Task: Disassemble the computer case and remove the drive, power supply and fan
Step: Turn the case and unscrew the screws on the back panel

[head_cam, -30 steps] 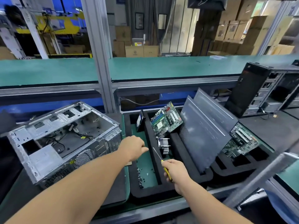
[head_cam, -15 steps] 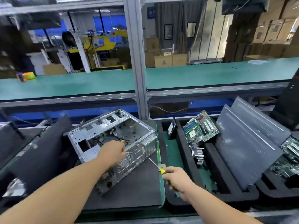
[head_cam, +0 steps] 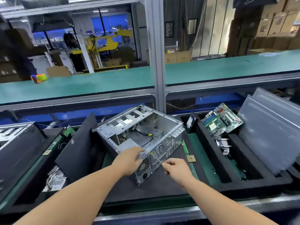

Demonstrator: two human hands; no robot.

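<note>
Lying open-side up on the dark mat: the case (head_cam: 141,135), near the bench's front edge. Steadying its rear top edge with the left hand (head_cam: 129,159), fingers extended flat on the metal, gripping nothing. Pinching the screwdriver (head_cam: 156,158) in the right hand (head_cam: 176,169), tip nearing the rear panel beside the fan grille (head_cam: 159,149). Probably best: seating the tip squarely before turning, bracing the case against sliding. Sitting to the right, a foam tray (head_cam: 211,168) holding grey panels (head_cam: 267,135), a motherboard (head_cam: 222,122), a heatsink (head_cam: 223,143). Leaning upright at its left end, what is probably a drive (head_cam: 190,122).
</note>
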